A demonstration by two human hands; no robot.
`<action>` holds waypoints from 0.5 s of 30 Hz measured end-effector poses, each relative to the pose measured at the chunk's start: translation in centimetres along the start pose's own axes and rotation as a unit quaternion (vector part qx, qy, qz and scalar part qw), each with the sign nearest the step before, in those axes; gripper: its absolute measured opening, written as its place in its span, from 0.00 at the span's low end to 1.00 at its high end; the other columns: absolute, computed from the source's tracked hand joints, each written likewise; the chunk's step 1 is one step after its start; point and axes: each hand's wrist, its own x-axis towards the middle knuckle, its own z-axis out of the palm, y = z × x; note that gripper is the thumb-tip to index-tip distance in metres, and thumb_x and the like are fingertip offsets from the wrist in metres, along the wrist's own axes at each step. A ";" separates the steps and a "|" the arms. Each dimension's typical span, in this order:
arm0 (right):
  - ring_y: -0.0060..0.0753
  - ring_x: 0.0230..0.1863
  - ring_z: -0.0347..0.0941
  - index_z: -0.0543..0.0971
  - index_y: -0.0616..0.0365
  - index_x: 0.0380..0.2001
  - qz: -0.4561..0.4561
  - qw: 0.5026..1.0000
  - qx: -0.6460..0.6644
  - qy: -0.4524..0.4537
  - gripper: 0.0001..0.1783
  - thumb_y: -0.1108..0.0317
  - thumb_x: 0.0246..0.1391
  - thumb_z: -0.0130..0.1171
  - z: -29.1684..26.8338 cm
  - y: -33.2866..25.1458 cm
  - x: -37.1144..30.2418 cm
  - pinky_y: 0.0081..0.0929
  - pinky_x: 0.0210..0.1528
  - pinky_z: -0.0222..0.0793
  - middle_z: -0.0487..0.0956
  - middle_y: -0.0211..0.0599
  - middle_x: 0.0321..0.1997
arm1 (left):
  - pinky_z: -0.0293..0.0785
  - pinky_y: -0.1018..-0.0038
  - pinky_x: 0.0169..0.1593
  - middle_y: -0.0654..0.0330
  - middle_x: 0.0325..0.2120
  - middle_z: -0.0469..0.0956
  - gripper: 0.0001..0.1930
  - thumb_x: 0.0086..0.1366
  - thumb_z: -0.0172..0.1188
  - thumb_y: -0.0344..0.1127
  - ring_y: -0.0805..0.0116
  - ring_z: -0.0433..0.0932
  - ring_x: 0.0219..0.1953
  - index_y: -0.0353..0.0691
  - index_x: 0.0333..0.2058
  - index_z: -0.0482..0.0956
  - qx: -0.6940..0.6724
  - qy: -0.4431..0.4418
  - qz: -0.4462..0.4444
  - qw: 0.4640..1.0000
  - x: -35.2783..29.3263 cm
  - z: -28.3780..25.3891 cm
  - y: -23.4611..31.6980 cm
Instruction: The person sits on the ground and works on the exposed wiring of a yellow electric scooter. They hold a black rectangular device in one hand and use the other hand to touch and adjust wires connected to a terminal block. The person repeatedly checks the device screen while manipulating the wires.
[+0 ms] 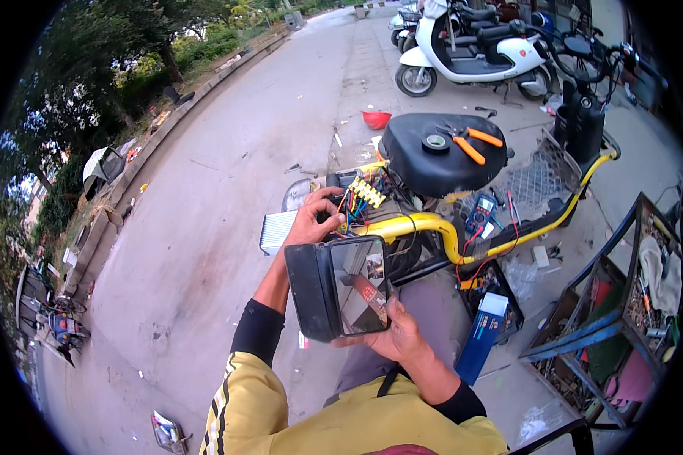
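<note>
- The phone [363,292] lies in your right hand [398,334]; your left hand [311,220] is beyond it, beside the terminal block [366,192].
- Past the block, slightly right, the seat [410,163] bears pliers [469,149] and a tape roll [435,149].
- Right of the block lies the multimeter [479,214].
- A rack [573,346] stands at your far right; behind the seat, a parked scooter [522,51].

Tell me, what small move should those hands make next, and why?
Probably setting the phone down: it occupies the right hand, leaving only the left hand at the coloured wires by the yellow connector block, where two hands might work more easily.
</note>
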 end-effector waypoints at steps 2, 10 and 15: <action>0.56 0.75 0.68 0.47 0.46 0.83 0.014 1.000 -0.001 -0.005 0.46 0.40 0.74 0.52 -0.4 0.1 -0.3 0.82 0.63 0.71 0.57 0.37 0.85 | 0.59 0.57 0.73 0.51 0.63 0.78 0.10 0.61 0.72 0.34 0.53 0.69 0.69 0.35 0.29 0.81 -0.019 0.012 -0.022 1.000 -0.1 0.2 0.5; 0.51 0.73 0.71 0.49 0.46 0.82 0.022 0.998 -0.022 0.052 0.50 0.36 0.70 0.56 0.2 0.6 -2.2 0.80 0.64 0.71 0.63 0.36 0.81 | 0.61 0.59 0.72 0.49 0.61 0.80 0.07 0.62 0.67 0.31 0.56 0.72 0.66 0.36 0.34 0.80 -0.031 0.063 -0.010 0.998 -0.2 0.7 0.9; 0.52 0.72 0.71 0.46 0.50 0.83 0.008 0.997 -0.048 0.066 0.52 0.36 0.70 0.55 1.4 0.6 -3.5 0.79 0.64 0.72 0.63 0.38 0.81 | 0.66 0.58 0.68 0.52 0.55 0.83 0.08 0.59 0.69 0.28 0.51 0.75 0.61 0.36 0.37 0.80 0.080 0.089 0.089 0.989 -0.6 1.0 2.6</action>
